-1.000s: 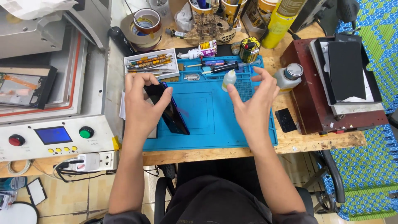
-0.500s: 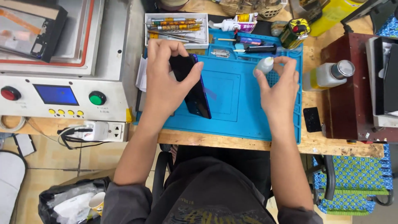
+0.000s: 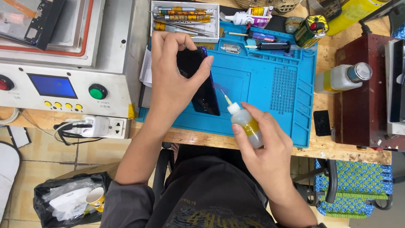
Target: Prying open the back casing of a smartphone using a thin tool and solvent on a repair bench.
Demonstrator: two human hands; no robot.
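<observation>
Left hand (image 3: 171,84): fingers and thumb clamped on the edges of a dark, glossy rectangular phone (image 3: 200,82), held tilted over the left part of a blue silicone work mat (image 3: 270,90) with moulded compartments; right hand (image 3: 263,145): fingers curled and clamped round a small clear plastic dropper bottle with a needle tip and yellowish liquid (image 3: 242,120), needle pointing up-left toward the phone's lower right edge, near it but apart; mat lying on a worn wooden bench (image 3: 320,147); white tray of metal tools (image 3: 185,17) at the mat's far left corner; larger clear bottle with a silver cap (image 3: 344,78) lying on its side right of the mat, against a dark red box (image 3: 358,109); small black rectangular part (image 3: 322,122) on the bench just right of the mat; grey machine with a blue screen and green button (image 3: 63,84) left of the mat; white power strip (image 3: 99,126) hanging below the machine.
</observation>
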